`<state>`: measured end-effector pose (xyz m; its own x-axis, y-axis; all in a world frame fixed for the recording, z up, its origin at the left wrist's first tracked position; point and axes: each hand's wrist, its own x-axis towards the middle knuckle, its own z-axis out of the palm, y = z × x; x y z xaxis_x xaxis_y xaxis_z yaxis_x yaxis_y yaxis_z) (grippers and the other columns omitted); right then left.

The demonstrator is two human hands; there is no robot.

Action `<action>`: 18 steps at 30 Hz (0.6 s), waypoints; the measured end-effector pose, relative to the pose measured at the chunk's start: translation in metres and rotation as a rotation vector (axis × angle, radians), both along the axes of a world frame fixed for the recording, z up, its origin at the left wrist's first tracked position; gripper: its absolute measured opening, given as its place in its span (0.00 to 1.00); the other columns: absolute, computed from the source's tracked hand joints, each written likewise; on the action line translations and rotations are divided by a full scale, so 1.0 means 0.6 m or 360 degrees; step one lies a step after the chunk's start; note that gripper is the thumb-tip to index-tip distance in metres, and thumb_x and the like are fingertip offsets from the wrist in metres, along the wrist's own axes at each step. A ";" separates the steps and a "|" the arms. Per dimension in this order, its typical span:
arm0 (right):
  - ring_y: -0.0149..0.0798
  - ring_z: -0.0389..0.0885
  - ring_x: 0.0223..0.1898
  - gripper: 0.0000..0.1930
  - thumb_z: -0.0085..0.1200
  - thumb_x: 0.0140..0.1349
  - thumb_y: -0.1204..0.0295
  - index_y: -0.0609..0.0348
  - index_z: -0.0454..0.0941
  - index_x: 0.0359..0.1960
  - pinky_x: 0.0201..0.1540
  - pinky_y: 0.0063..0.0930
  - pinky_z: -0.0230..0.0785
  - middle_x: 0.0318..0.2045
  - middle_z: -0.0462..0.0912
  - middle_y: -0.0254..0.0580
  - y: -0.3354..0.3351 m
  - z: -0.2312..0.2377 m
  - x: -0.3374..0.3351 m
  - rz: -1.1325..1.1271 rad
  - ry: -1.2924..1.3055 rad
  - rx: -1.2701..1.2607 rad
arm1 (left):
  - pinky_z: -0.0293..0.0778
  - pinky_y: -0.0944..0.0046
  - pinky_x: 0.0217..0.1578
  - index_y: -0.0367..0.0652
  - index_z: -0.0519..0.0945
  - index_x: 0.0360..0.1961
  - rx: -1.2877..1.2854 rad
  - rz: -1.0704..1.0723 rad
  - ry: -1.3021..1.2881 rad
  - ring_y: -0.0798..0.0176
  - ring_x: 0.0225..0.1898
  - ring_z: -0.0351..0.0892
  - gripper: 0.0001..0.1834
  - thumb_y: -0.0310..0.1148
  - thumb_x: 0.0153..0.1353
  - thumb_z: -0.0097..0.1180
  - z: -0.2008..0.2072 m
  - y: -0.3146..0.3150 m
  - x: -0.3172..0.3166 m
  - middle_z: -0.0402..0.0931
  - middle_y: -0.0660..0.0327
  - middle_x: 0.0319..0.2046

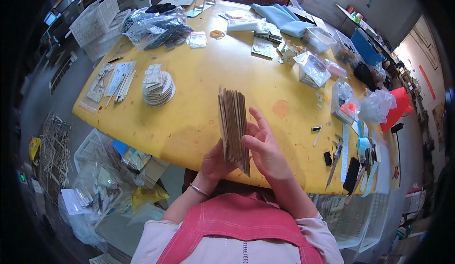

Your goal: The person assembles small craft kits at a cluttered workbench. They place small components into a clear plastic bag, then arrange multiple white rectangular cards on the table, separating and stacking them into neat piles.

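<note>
A stack of thin brown wooden boards (233, 126) stands on edge in front of me, above the near edge of the yellow table. My left hand (216, 162) is closed around its lower left side; the fingers behind the stack are hidden. On the right side, my right hand (265, 150) is open with its fingers spread. Its thumb reaches the edge of the boards and seems to touch them. Left of the stack, a pile of round pale discs (160, 92) lies on the table, with small rectangular pieces (152, 74) on top.
The yellow table (199, 117) carries flat pieces and strips (121, 81) at left, a bag of dark material (154, 27) far left, and clear boxes (318, 39) far right. Calipers (335, 159), a black phone (351, 174) and tape rolls (363, 143) lie at right. Crates (97, 150) stand below left.
</note>
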<state>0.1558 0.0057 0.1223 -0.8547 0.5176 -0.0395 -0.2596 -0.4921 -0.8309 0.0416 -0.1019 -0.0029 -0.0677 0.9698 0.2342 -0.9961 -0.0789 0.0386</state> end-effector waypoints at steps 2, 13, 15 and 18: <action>0.48 0.69 0.69 0.53 0.67 0.65 0.73 0.63 0.36 0.81 0.71 0.41 0.63 0.70 0.65 0.59 0.000 0.002 0.000 -0.0051 -0.0004 -0.0023 | 0.64 0.39 0.70 0.48 0.66 0.75 -0.0053 0.0014 0.0042 0.55 0.72 0.68 0.29 0.50 0.80 0.43 -0.005 0.001 -0.003 0.70 0.58 0.71; 0.46 0.68 0.68 0.51 0.70 0.65 0.69 0.63 0.45 0.80 0.68 0.37 0.63 0.70 0.63 0.57 0.012 -0.008 0.009 -0.0304 -0.0141 0.0045 | 0.65 0.43 0.71 0.44 0.61 0.77 -0.0159 0.0010 0.0014 0.51 0.71 0.68 0.32 0.52 0.80 0.40 -0.016 -0.008 -0.022 0.69 0.55 0.71; 0.44 0.69 0.68 0.49 0.69 0.66 0.68 0.63 0.46 0.79 0.69 0.36 0.63 0.69 0.65 0.55 0.017 -0.012 0.010 -0.0293 -0.0160 0.0104 | 0.69 0.40 0.68 0.46 0.66 0.74 -0.0337 0.0068 0.0126 0.51 0.69 0.72 0.30 0.51 0.80 0.42 -0.016 -0.008 -0.027 0.71 0.55 0.70; 0.43 0.69 0.68 0.45 0.67 0.67 0.69 0.63 0.50 0.78 0.69 0.35 0.64 0.68 0.67 0.54 0.026 -0.020 0.002 -0.0261 -0.0063 -0.0089 | 0.74 0.38 0.64 0.47 0.69 0.73 -0.0385 0.0038 0.0079 0.51 0.68 0.73 0.29 0.50 0.80 0.43 -0.017 -0.004 -0.033 0.73 0.54 0.69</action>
